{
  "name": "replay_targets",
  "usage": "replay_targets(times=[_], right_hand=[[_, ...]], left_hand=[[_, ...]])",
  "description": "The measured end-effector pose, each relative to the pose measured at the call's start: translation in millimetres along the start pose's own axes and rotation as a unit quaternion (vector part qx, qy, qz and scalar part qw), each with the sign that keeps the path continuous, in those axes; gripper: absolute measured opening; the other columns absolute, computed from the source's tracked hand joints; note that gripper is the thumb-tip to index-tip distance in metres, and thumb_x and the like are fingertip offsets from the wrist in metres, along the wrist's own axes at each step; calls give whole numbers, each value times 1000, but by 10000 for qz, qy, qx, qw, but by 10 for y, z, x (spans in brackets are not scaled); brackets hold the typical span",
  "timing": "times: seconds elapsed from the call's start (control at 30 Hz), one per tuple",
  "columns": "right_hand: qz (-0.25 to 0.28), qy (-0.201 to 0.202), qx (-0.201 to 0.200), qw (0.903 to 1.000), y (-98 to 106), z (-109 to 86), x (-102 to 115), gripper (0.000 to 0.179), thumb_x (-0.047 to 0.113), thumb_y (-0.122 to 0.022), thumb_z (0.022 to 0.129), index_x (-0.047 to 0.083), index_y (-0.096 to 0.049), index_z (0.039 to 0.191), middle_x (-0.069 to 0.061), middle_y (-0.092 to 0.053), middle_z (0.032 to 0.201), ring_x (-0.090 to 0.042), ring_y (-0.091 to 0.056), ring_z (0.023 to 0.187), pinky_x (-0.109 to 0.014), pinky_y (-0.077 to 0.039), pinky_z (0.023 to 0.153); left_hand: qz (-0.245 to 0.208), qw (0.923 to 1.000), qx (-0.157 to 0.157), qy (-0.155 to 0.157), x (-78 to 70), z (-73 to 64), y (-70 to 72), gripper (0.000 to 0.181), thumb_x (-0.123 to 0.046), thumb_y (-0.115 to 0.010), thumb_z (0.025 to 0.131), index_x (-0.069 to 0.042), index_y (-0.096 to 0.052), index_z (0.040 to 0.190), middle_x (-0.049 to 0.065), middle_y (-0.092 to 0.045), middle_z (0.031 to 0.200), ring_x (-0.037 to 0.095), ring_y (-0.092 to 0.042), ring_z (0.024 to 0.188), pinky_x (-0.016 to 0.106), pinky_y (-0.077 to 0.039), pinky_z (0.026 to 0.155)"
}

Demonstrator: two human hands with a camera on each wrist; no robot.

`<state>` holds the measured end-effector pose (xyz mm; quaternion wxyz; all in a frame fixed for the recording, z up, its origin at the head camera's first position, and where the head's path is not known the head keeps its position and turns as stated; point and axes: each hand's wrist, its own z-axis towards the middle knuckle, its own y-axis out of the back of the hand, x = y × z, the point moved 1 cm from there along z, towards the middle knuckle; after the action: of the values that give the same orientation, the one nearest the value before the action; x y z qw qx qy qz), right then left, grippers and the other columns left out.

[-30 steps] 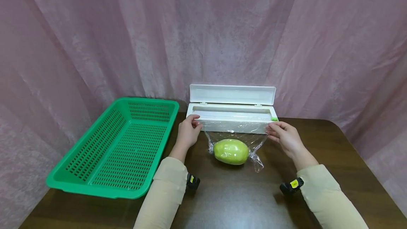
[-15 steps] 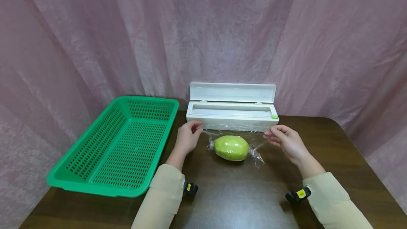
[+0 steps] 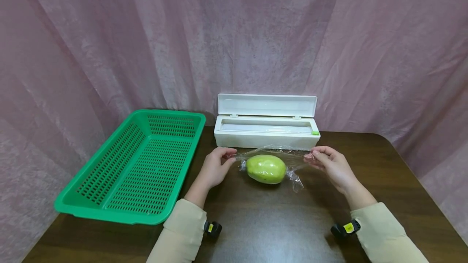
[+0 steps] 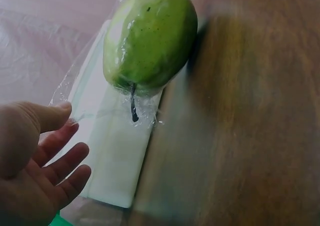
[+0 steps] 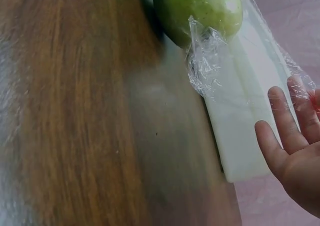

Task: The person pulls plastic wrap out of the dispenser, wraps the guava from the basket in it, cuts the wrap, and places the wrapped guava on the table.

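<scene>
A green oval fruit (image 3: 266, 169), wrapped in clear cling film (image 3: 294, 178), rests on the brown table. The film is bunched at both ends of the fruit. A dark stem (image 4: 133, 104) shows at one end in the left wrist view. My left hand (image 3: 215, 168) pinches one corner of the film between thumb and index finger, its other fingers loosely bent. On the other side my right hand (image 3: 334, 170) pinches the opposite corner. Between the hands the film spans just behind the fruit, in front of the white cling film dispenser (image 3: 267, 140).
The dispenser's lid (image 3: 267, 105) stands raised, and a film roll (image 3: 267, 128) lies inside. A green slider (image 3: 315, 133) sits at its right end. To the left is a green perforated basket (image 3: 146, 173). Pink curtains (image 3: 234, 44) hang behind the table (image 3: 274, 230).
Both hands have drawn back from the dispenser toward the fruit, bringing the film's far edge along. The film has come away from the dispenser's front.
</scene>
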<state>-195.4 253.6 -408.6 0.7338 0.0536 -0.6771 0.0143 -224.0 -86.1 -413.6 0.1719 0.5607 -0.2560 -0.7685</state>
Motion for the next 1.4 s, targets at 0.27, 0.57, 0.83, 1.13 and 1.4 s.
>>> replay_targets(times=[0.27, 0.57, 0.83, 1.13, 1.4], right_hand=[[-528, 190, 173, 9983, 42, -127, 5, 24, 16, -52, 97, -6, -57, 107, 11, -69, 97, -2, -67, 92, -20, -53, 81], [-1626, -125, 459, 9855, 121, -269, -33, 33, 20, -53, 97, -9, -56, 114, 5, -65, 100, -5, -63, 92, -24, -53, 83], [-2177, -214, 815, 9724, 84, -333, -112, 28, 20, -55, 96, -3, -62, 112, -20, -64, 109, -10, -63, 93, -27, -53, 78], [-2381, -279, 798, 9676, 66, -349, -123, 33, 21, -54, 96, -2, -60, 119, -22, -62, 116, -12, -64, 94, -29, -54, 77], [-2394, -180, 569, 9691, 64, -344, -100, 34, 22, -54, 97, -3, -60, 120, -23, -62, 115, -14, -65, 92, -28, -54, 77]], left_hand=[[31, 9997, -38, -251, -5, -85, 24, 7, -10, -66, 88, -9, -70, 93, 4, -63, 97, 18, -59, 89, 36, -52, 79], [199, 9998, 60, 44, 76, -140, 57, 6, -11, -65, 88, -10, -70, 93, 4, -63, 99, 19, -58, 91, 39, -51, 83], [455, 9966, 588, 341, 134, -217, 66, 8, -14, -66, 89, -14, -71, 95, 3, -62, 104, 20, -57, 97, 41, -49, 88], [302, 9965, 714, 301, 116, -228, 52, 26, -19, -74, 81, -13, -68, 106, 5, -61, 111, 23, -58, 103, 42, -49, 90], [632, 9969, 473, -37, -2, -169, 6, 58, -28, -78, 78, -10, -55, 128, 9, -52, 130, 28, -49, 121, 46, -43, 101]])
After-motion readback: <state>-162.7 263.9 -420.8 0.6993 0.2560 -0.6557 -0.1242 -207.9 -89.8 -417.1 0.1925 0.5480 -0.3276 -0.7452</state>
